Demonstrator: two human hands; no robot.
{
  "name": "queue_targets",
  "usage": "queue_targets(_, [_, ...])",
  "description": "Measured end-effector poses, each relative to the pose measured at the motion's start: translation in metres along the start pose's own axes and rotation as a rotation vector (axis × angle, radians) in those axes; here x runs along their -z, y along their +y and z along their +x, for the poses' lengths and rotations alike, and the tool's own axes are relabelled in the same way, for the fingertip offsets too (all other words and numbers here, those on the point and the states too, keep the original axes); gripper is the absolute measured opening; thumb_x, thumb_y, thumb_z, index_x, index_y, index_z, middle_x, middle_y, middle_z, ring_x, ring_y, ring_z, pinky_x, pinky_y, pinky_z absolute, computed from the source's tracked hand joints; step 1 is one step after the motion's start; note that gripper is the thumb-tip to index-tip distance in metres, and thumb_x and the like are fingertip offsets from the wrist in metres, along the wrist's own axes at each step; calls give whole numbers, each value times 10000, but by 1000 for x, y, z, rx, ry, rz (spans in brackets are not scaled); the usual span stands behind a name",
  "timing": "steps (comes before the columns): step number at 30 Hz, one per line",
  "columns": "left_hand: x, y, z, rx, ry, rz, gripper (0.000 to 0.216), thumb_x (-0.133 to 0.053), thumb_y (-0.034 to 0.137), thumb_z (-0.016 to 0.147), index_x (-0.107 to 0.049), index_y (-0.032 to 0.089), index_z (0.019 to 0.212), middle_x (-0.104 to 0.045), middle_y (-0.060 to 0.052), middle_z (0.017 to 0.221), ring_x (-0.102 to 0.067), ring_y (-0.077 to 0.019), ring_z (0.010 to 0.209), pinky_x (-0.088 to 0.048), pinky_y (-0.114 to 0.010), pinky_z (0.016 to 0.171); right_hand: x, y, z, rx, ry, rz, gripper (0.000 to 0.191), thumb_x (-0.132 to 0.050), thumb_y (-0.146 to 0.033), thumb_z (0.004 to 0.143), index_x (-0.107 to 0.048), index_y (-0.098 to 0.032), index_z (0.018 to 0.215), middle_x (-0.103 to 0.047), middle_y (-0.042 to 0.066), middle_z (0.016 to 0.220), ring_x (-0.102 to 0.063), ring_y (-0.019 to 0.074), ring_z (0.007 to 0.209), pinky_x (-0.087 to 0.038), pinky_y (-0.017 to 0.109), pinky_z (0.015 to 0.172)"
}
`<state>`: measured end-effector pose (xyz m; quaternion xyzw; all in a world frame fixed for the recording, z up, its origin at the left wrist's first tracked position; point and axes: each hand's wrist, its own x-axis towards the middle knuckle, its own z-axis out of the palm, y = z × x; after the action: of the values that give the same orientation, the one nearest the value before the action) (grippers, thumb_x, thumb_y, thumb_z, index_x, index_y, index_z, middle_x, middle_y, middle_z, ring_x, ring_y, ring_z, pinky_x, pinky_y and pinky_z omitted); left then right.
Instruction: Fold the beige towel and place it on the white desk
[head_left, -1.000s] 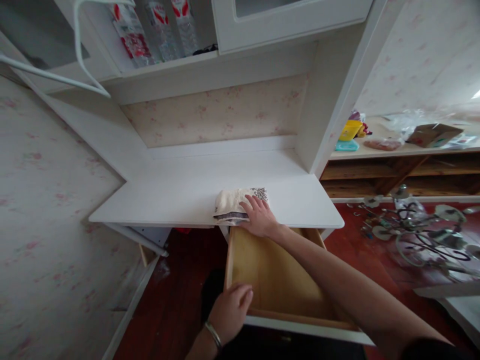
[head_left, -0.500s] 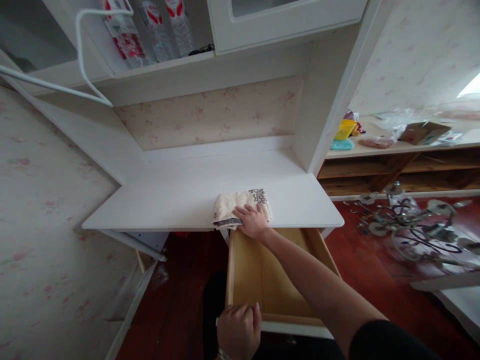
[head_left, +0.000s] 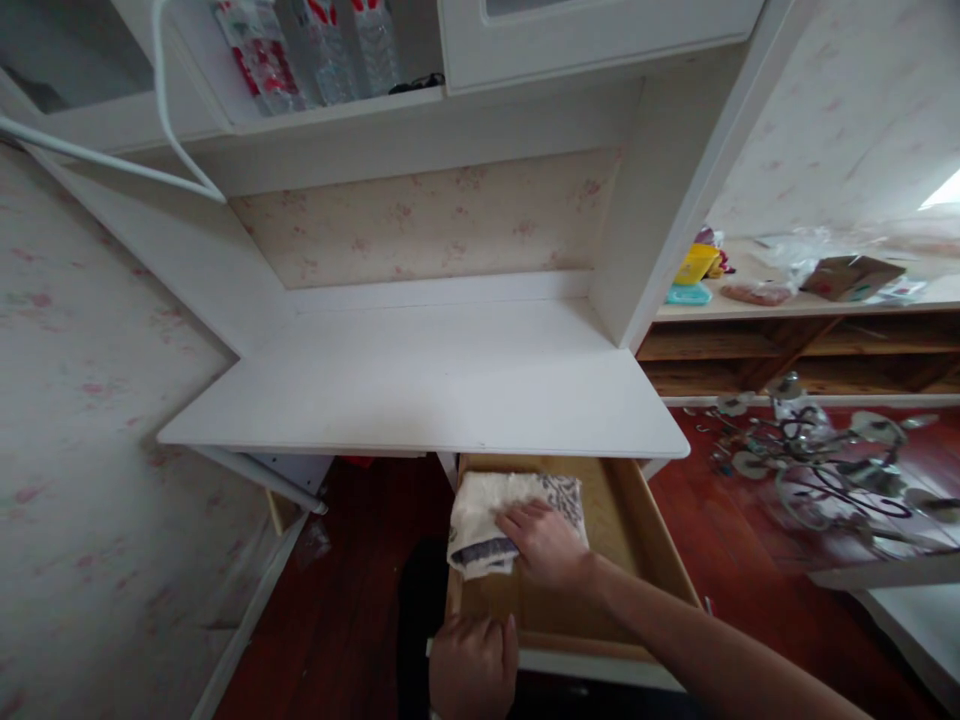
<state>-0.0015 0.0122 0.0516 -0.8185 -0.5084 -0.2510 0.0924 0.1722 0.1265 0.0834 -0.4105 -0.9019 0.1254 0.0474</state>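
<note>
My right hand [head_left: 547, 545] holds a folded cream towel [head_left: 480, 500] with dark patterned trim. The palm is over the top of the cloth, and the thumb side is partly hidden. Both are over the open wooden drawer [head_left: 615, 510], near its left side; whether the cloth touches the drawer's bottom I cannot tell. At the drawer's front left corner, my left hand [head_left: 474, 665] is closed over the front edge, with its fingers curled out of sight. Just behind the cloth runs the front edge of the white desk [head_left: 375, 390].
Above the desk, a shelf holds several plastic bottles [head_left: 326, 50], and a white bent tube [head_left: 112, 165] juts in from the left. A chandelier [head_left: 832, 460] lies on the red floor at right. A yellow container [head_left: 696, 263] stands on the low wooden shelf unit [head_left: 705, 345].
The towel has come off the desk's front edge toward me, over the drawer, along with my right hand. My left hand stays on the drawer's front.
</note>
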Motion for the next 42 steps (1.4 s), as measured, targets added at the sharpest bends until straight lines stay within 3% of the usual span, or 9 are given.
queue_targets(2, [2, -1, 2, -7, 20, -30, 302, -485, 155, 894, -566, 223, 611, -584, 11, 540, -560, -149, 494, -349, -334, 548, -29, 1, -15, 42, -135, 80, 361, -560, -212, 717, -653, -172, 1063, -684, 105, 1006, -605, 273, 970, -416, 401, 911])
queue_targets(5, [2, 0, 1, -9, 38, -59, 290, -474, 156, 899, -562, 222, 631, -593, 9, 568, -569, -150, 525, -347, -340, 564, -65, 7, -24, 183, -239, 215, 485, -587, -276, 719, -633, -218, 1198, -604, 102, 1302, -504, 299, 1219, -315, 490, 1061])
queue_targets(8, [0, 0, 0, -14, 53, -69, 280, -486, 160, 898, -543, 222, 631, -576, 12, 557, -565, -149, 532, -350, -339, 579, -87, 11, -20, 212, -270, 238, 753, -608, -327, 722, -428, -259, 1451, -398, 89, 1525, -333, 320, 1381, -184, 610, 1109])
queue_targets(11, [-4, -1, 1, -20, 71, -73, 248, -497, 133, 884, -549, 219, 657, -580, 14, 566, -569, -141, 538, -350, -330, 580, -97, 9, -7, 186, -293, 202, 827, -622, -347, 752, -317, -262, 1516, -303, 94, 1576, -244, 324, 1428, -137, 659, 1105])
queue_targets(17, [-11, -2, -1, -2, 58, -41, 246, -496, 128, 871, -537, 215, 644, -563, 12, 551, -553, -138, 519, -352, -329, 566, -93, 12, 34, 37, -251, 108, 555, -570, -249, 885, -478, -298, 1430, -395, 42, 1533, -243, 311, 1432, -83, 640, 1141])
queue_targets(24, [-10, 0, -2, 10, -7, 19, 268, -525, 101, 845, -529, 224, 607, -548, 25, 538, -548, -137, 505, -364, -359, 550, -82, 43, 91, -338, -261, 32, 668, -381, -49, 909, -357, -377, 1490, -229, 12, 1603, -180, 339, 1448, -239, 758, 1005])
queue_targets(30, [-10, -2, 2, -14, -5, 31, 273, -535, 120, 850, -526, 227, 599, -550, 22, 534, -547, -138, 503, -370, -362, 558, -70, 56, 121, -479, -216, 48, 585, -344, -110, 951, -393, -376, 1470, -411, 77, 1517, -366, 335, 1357, -291, 737, 976])
queue_targets(36, [-10, -2, 2, -9, -17, 23, 275, -521, 108, 864, -548, 216, 612, -571, 14, 555, -555, -145, 521, -363, -346, 574, -74, 65, 98, -518, -203, 19, 628, -321, -91, 944, -348, -408, 1485, -353, 44, 1555, -308, 336, 1384, -282, 776, 945])
queue_targets(42, [-4, 1, 4, 8, -31, 0, 289, -500, 125, 888, -554, 217, 619, -570, 17, 562, -552, -148, 536, -359, -345, 600, -62, 107, 31, -659, -239, -45, 745, -292, -28, 917, -235, -473, 1512, -317, 21, 1574, -238, 353, 1422, -310, 785, 934])
